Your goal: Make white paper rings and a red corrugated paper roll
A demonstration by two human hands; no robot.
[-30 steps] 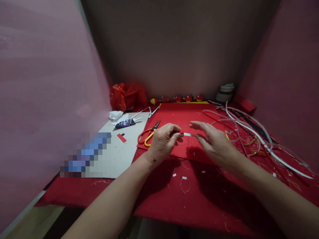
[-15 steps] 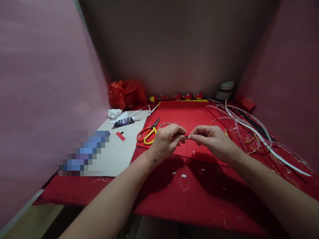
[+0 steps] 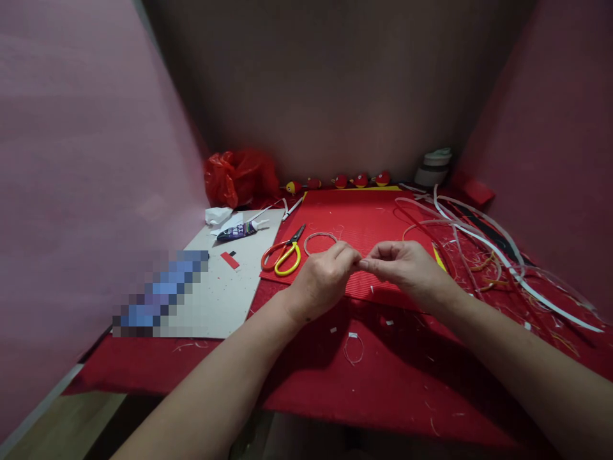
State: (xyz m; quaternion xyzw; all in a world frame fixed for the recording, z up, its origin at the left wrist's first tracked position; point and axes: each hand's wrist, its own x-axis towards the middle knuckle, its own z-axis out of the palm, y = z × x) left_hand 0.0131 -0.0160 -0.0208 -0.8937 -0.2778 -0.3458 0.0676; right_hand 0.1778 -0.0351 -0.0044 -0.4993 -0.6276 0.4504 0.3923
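Note:
My left hand (image 3: 328, 275) and my right hand (image 3: 400, 265) meet fingertip to fingertip over the red corrugated sheet (image 3: 364, 223). Both are closed in a pinch, and whatever lies between the fingertips is hidden. Scissors (image 3: 287, 251) with one red and one yellow handle lie left of my left hand. Behind that hand is a thin string loop (image 3: 320, 234) on the sheet. A smaller loop with a white tab (image 3: 353, 335) rests on the red cloth (image 3: 306, 370) nearer to me.
A grey board (image 3: 225, 291) at the left bears a glue tube (image 3: 237, 231) and red scrap (image 3: 230, 260). Behind stand a red plastic bag (image 3: 239, 179), small red figures (image 3: 360, 181) and a lidded container (image 3: 433, 167). White strips (image 3: 483, 246) tangle at right.
My left hand has turned, its knuckles now more toward the camera. The small red piece with a white end between my fingertips is now hidden. The view has shifted slightly.

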